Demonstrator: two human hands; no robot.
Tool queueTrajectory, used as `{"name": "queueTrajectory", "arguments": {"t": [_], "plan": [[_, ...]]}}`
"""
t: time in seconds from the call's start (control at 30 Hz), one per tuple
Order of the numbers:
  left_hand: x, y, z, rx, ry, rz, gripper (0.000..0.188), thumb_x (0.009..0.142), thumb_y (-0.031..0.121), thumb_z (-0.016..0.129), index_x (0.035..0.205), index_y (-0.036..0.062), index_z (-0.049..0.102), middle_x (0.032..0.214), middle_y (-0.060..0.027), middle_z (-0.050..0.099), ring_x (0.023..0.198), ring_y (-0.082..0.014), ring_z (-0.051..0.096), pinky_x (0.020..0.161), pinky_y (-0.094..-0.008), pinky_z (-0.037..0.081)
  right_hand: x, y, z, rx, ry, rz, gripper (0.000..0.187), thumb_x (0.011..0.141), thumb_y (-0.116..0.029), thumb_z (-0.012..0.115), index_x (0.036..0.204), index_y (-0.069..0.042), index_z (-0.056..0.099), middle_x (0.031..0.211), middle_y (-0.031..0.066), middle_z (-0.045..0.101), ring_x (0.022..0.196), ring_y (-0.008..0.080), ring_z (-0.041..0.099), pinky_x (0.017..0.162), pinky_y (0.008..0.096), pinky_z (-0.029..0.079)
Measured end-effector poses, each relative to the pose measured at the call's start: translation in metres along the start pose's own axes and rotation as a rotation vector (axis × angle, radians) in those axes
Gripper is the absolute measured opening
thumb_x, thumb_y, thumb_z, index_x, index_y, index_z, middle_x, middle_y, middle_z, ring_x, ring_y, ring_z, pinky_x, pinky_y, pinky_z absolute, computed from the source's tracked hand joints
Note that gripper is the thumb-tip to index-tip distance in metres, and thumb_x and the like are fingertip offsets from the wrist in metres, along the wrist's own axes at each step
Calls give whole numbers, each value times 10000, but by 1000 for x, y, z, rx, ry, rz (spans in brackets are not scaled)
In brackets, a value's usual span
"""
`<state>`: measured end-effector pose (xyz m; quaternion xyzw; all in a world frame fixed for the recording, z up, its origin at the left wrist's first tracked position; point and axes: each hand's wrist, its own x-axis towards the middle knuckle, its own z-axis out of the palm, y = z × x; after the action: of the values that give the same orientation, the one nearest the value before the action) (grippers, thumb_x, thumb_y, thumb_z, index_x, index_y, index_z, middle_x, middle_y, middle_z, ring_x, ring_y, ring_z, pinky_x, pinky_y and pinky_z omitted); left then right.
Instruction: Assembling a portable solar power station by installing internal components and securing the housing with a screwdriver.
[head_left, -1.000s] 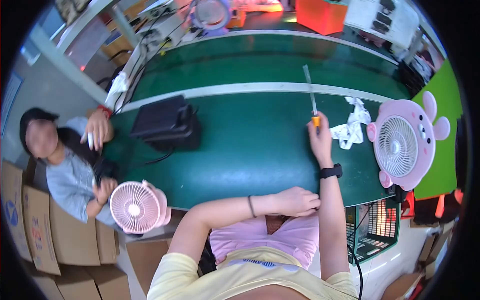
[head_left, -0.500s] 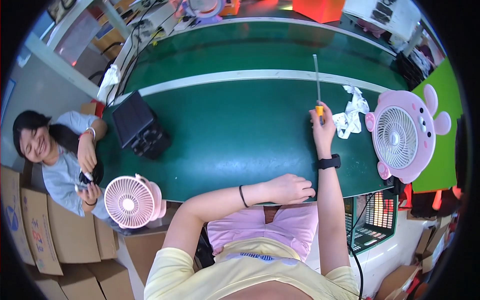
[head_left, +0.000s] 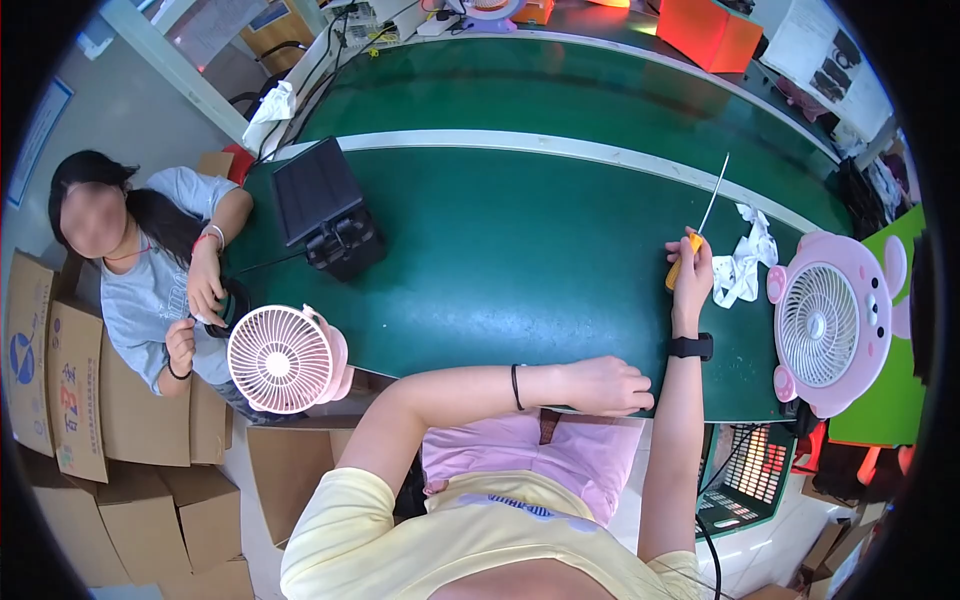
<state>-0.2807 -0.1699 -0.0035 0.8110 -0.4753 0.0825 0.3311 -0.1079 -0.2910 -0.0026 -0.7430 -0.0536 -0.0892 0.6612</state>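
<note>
My right hand [head_left: 692,275] is closed around the yellow handle of a screwdriver [head_left: 711,203]. The long metal shaft points up and away, over the green worktable [head_left: 520,270]. Along the near edge of the table lies my left hand [head_left: 608,386], palm down with its fingers curled in; whatever they may hold is hidden. Crumpled white paper [head_left: 742,262] sits just right of the screwdriver hand. Further right is a pink animal-shaped fan [head_left: 832,325] with round ears and a white grille.
A smaller pink fan [head_left: 283,360] stands at the left edge, near a black box-shaped device [head_left: 330,210]. A person [head_left: 150,270] sits at the left, hands near a dark object. Below are cardboard boxes [head_left: 140,400] and a green crate [head_left: 745,480]. A white strip [head_left: 480,142] crosses the table.
The view has shifted, so the table's things appear further right and mostly lower. The screwdriver now tilts to the right instead of standing nearly straight up. My left hand keeps its place at the edge.
</note>
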Motion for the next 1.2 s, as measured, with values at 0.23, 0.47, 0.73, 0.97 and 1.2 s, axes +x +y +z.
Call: {"name": "queueTrajectory", "arguments": {"t": [0.23, 0.47, 0.73, 0.97, 1.2], "plan": [[-3, 0, -1, 3, -16, -5, 110, 895, 197, 611, 953, 107, 583, 813, -63, 529, 768, -233, 609, 665, -380, 520, 2, 7, 3, -126, 27, -18, 337, 982, -186, 586, 1281, -31, 568, 927, 52, 710, 772, 63, 592, 697, 211, 479], [-2, 1, 0, 55, 0, 20, 144, 858, 216, 626, 937, 106, 577, 806, -59, 514, 758, -220, 602, 653, -367, 514, 5, 9, 0, -70, 27, 44, 346, 984, -184, 585, 1298, -42, 556, 951, 44, 703, 747, 53, 566, 653, 196, 464], [1, -1, 2, 15, 7, 9, 126, 888, 212, 610, 944, 105, 574, 810, -60, 513, 777, -234, 601, 674, -373, 507, 1, 6, -5, -19, 48, -36, 355, 999, -215, 574, 1316, -61, 532, 985, 43, 690, 751, 60, 581, 648, 198, 464], [-3, 2, 2, -1, 5, 15, 142, 868, 201, 608, 962, 98, 580, 816, -67, 516, 771, -233, 601, 660, -376, 510, -1, 3, 0, 27, 145, -135, 367, 1031, -226, 531, 1348, -61, 450, 1135, 83, 670, 841, 106, 587, 796, 245, 478], [-2, -1, -3, -3, 17, 9, 145, 852, 204, 630, 938, 102, 574, 788, -62, 509, 739, -236, 600, 621, -377, 508, 9, 6, -3, 176, 107, 49, 350, 1012, -207, 567, 1312, -45, 487, 1096, 77, 678, 774, 73, 552, 702, 215, 464]]}}
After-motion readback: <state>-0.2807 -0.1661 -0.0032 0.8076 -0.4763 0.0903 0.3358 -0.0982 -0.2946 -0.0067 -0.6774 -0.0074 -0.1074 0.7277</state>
